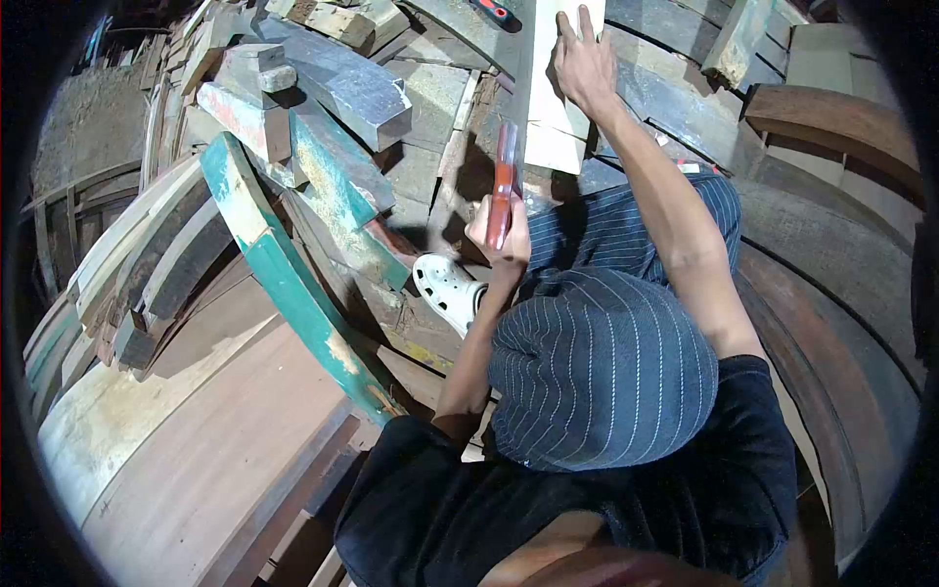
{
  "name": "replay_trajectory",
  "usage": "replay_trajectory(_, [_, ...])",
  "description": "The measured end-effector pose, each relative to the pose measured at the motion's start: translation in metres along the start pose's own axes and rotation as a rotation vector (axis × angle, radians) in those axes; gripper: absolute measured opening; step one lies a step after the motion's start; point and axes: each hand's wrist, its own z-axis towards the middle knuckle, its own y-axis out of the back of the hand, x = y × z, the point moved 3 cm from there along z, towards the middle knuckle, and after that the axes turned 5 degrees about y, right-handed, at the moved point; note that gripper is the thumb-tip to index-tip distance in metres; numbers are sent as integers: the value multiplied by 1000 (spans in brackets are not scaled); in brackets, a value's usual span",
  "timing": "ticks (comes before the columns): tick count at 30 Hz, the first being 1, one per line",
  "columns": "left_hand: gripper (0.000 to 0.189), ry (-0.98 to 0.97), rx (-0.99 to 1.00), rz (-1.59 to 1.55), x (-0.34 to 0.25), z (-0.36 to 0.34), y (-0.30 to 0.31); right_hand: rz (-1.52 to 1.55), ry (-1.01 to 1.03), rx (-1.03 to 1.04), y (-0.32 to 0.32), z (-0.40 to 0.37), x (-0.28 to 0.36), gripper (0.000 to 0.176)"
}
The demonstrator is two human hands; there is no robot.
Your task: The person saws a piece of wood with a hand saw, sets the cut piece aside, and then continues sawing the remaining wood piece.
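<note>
My left hand (500, 231) is closed around a glossy orange-red tool (505, 181), held upright just left of the pale board. Its exact kind I cannot make out. A long pale wooden board (548, 93) runs away from me beside my bent legs, with a faint line across its near part. On that board's far part my right hand (585, 73) lies flat, arm stretched out, fingers extended and somewhat apart. Striped dark trousers (606, 362) cover my raised knee, and a white clog (445, 292) shows below my left hand.
A curved green-painted timber (293, 284) lies at the left, near stacked blocks (342, 88) and curved offcuts (186, 254). A wide smooth panel (225, 440) sits at lower left. Curved brown pieces (831, 137) lie at right. A small red-and-black tool (495, 12) rests at the top.
</note>
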Motion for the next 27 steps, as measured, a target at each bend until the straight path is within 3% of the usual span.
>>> replay_trajectory(3, [15, 162, 68, -137, -8, -17, 13, -13, 52, 24, -9, -3, -4, 46])
replay_trajectory(6, [16, 372, 130, -79, 1, -69, 40, -43, 79, 19, -7, 0, -3, 46])
replay_trajectory(11, [17, 427, 147, -33, 1, -93, 50, 86, 2, 67, 15, -1, 13, 46])
replay_trajectory(16, [17, 316, 127, -17, -9, -70, 42, 105, -17, 85, 17, -2, 14, 47])
replay_trajectory(19, [20, 85, 9, -23, -25, -17, 9, 97, -30, 98, 18, -2, 13, 47])
replay_trajectory(20, [21, -121, 45, 260, -28, -2, -1, 92, -37, 98, 18, -3, 13, 47])
replay_trajectory(21, [22, -37, 20, 52, -25, 5, -4, 88, -40, 93, 17, -1, 13, 47])
replay_trajectory(23, [19, 118, 12, -37, -22, -2, 3, 79, -21, 68, 14, 0, 12, 48])
replay_trajectory(24, [11, 238, 72, -95, 7, -22, 10, 77, -16, 57, 12, -1, 12, 49])
replay_trajectory(27, [20, 427, 188, 143, -7, -71, 50, 92, -35, 107, 13, 0, 11, 50])
